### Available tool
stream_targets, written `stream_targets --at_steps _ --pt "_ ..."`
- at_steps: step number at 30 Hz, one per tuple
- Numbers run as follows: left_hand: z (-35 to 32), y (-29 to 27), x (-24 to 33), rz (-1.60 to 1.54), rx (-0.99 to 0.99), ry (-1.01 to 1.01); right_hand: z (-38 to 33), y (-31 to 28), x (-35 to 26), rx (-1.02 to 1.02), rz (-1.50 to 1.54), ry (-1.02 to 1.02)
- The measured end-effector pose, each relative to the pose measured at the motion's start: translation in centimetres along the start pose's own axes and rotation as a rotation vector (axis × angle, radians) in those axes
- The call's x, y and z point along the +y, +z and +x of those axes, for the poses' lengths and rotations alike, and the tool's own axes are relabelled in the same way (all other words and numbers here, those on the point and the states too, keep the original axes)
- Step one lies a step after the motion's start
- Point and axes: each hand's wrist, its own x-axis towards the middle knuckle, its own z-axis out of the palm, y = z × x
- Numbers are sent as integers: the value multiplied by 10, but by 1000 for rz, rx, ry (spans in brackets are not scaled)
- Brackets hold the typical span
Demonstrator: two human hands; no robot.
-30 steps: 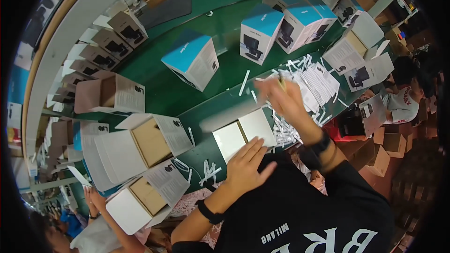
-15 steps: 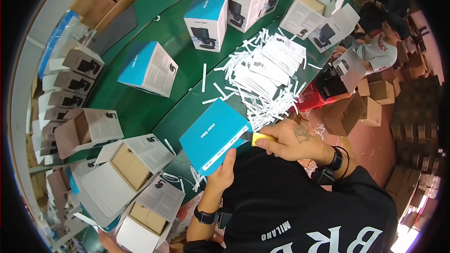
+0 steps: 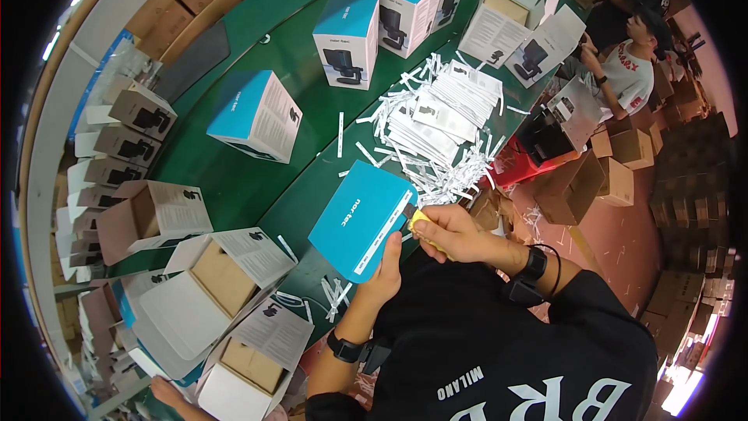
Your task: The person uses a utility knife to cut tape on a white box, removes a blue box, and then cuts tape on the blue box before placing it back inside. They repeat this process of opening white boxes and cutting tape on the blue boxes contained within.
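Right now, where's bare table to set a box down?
On the green table: between the lone closed box and the upright boxes to its right; also between it and the open boxes at lower left. Crowded: paper pile by the held box.

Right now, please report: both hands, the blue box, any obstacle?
Left hand holds blue box. Right hand grips yellow tool near box's white strip. No obstacle seen; paper strips alongside.

My green table (image 3: 319,121) carries a loose heap of white paper sheets and strips (image 3: 444,113). Left of the heap stands a closed white cardboard box with a blue top (image 3: 261,118); beyond the heap's right, an open white carton (image 3: 497,30).
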Motion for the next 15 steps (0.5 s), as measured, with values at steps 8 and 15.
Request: stream_targets --at_steps 8,15 --pt "5 5 1 141 52 120 9 2 -48 266 -1124 -466" --pt "8 -19 9 273 -60 150 -13 -49 -43 -557 -348 -178"
